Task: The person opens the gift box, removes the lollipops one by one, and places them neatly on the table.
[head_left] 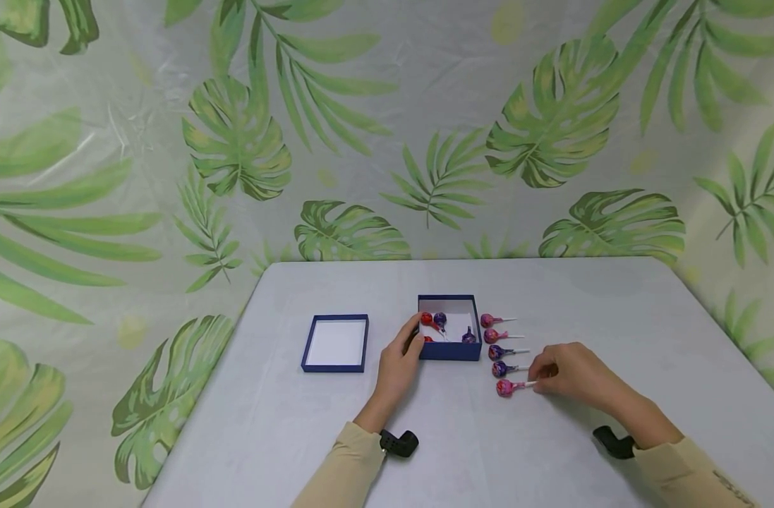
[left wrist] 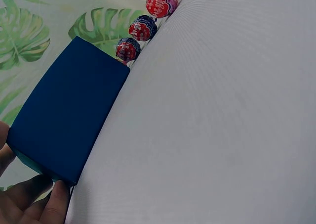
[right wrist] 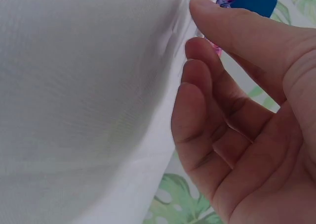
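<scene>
Tight middle, open edges

The worktop (head_left: 552,296) lies bare behind and in front of the blue box (head_left: 450,349); the lid (head_left: 335,343) blocks the left, a row of lollipops (head_left: 502,351) crowds the box's right wall, and both forearms cross the near edge.

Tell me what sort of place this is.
Probably a staged tabletop set, not a home or shop: a plain white table against a wrinkled leaf-print backdrop, with only a blue box, its lid and a neat row of lollipops laid out.
</scene>
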Available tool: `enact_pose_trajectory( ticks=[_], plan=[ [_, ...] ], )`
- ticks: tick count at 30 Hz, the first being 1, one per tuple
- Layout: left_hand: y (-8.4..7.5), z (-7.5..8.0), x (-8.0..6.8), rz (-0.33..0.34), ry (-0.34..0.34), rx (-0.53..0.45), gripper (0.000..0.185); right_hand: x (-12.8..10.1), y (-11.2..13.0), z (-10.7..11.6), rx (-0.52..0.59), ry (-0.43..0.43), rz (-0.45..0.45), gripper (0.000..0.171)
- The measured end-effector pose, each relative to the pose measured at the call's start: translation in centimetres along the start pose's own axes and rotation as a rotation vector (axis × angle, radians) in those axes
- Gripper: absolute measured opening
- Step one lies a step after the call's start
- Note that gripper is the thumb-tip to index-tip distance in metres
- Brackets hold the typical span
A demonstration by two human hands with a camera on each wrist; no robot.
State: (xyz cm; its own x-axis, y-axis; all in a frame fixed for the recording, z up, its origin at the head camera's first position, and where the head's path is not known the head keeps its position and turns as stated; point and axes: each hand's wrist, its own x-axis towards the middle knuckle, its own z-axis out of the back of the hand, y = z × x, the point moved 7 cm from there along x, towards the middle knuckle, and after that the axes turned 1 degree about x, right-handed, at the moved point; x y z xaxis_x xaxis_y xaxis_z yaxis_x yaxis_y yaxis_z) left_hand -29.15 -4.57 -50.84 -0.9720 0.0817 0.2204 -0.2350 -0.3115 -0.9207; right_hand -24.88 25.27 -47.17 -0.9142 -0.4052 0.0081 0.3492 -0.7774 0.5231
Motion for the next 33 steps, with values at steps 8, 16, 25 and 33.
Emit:
enact_pose_trajectory(
  ticks=[8,16,25,33],
  plan=[
    [0.12,0.05,0.05,0.013,-0.006,0.025,0.044,0.08,-0.13,-0.18,-0.010,0.028,-0.039,0.016],
    [0.15,-0.01,0.18,-0.007,-0.013,0.031,0.043,0.20,-0.07,-0.34,-0.036,0.027,0.012,0.017],
    [0.05,-0.01,0.08,0.002,-0.009,0.020,0.043,0.01,0.21,-0.60,-0.043,0.042,0.057,0.016],
    [0.07,-0.02,0.14,0.004,-0.007,0.034,0.044,-0.08,0.60,-0.42,-0.043,0.069,0.092,0.012]
  ],
)
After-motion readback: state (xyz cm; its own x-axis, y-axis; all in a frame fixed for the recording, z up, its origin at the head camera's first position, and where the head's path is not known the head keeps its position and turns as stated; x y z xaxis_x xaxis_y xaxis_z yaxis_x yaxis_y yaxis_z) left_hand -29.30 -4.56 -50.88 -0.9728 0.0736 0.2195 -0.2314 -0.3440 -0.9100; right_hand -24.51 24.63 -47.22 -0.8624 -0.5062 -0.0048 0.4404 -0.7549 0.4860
